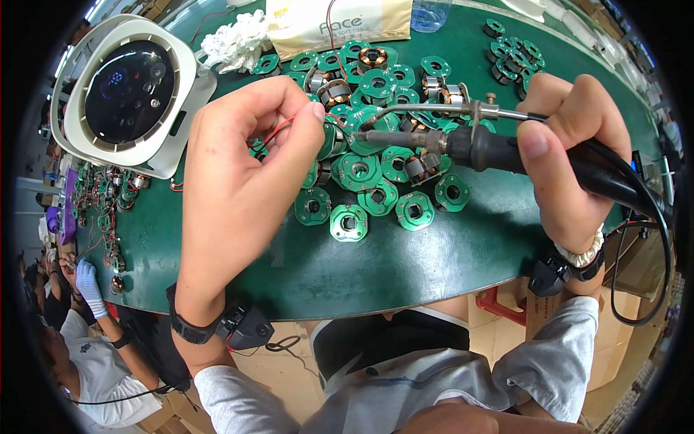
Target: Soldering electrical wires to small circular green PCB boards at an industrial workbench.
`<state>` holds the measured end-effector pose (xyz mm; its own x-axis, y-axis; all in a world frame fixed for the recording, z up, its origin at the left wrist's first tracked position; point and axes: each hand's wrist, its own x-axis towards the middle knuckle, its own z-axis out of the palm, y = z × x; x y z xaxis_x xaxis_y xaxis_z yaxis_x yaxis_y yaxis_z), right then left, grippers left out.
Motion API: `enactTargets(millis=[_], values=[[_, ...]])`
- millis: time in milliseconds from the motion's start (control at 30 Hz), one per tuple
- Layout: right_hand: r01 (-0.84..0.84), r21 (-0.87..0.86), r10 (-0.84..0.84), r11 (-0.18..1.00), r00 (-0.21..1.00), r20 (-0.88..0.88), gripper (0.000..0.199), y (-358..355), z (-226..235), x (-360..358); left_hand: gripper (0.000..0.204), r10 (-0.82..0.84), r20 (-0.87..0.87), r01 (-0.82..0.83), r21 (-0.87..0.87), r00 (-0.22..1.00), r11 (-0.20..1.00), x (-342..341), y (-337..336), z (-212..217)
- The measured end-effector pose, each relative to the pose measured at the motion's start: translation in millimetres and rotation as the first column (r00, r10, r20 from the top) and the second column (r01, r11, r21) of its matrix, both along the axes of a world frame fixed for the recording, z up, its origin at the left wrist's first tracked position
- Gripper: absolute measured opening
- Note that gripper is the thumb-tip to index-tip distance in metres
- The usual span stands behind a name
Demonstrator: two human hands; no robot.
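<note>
My left hand (235,163) is closed in a pinch around thin red and black wires (273,134). Just beyond its fingertips is a small motor part with a green board (333,140); whether the fingers also grip it is hidden. My right hand (571,152) wraps round the black handle of a soldering iron (499,150), which points left. A thin curved metal tube (426,108) runs along the iron's top, and the tip ends close to the motor part. Beneath the iron lies a pile of green ring-shaped circuit boards (359,171), some with copper-wound stators (335,93).
A white device with a round black face (130,92) stands at the left. Behind the pile are a cream tissue pack (340,29) and a white crumpled bundle (237,42). More boards (515,58) lie far right. At the left edge, a co-worker's gloved hand (90,288) touches the table (463,253).
</note>
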<state>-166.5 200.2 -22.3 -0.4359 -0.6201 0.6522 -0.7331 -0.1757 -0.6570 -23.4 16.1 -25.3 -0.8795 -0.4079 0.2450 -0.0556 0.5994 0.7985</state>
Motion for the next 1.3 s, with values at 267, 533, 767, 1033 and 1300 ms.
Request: enactTargets(millis=[267, 533, 767, 1033, 1300], values=[[-0.079, -0.236, 0.129, 0.968, 0.970, 0.204, 0.026, 8, 10, -30, 0.016, -0.003, -0.055, -0.009, -0.209, 0.998, 0.978, 10, -17, 13], [0.055, -0.229, 0.034, 0.972, 0.930, 0.367, 0.023, 3, 7, -47, 0.019, 0.248, 0.180, -0.053, -0.700, 0.952, 0.712, 43, -43, 26], [-0.018, -0.298, 0.127, 0.954, 0.928, 0.350, 0.022, 11, 11, -53, 0.014, 0.142, -0.004, -0.104, -0.699, 0.990, 0.707, 17, -38, 30], [0.016, -0.431, 0.076, 0.902, 0.978, 0.194, 0.013, 17, 11, -77, 0.023, -0.349, -0.005, 0.136, -0.916, 0.937, 0.378, -63, -58, -1], [-0.022, -0.441, 0.122, 0.897, 0.972, 0.201, 0.019, 30, 10, -90, 0.017, 0.178, 0.429, 0.250, -0.763, 0.886, 0.596, -67, -47, 45]])
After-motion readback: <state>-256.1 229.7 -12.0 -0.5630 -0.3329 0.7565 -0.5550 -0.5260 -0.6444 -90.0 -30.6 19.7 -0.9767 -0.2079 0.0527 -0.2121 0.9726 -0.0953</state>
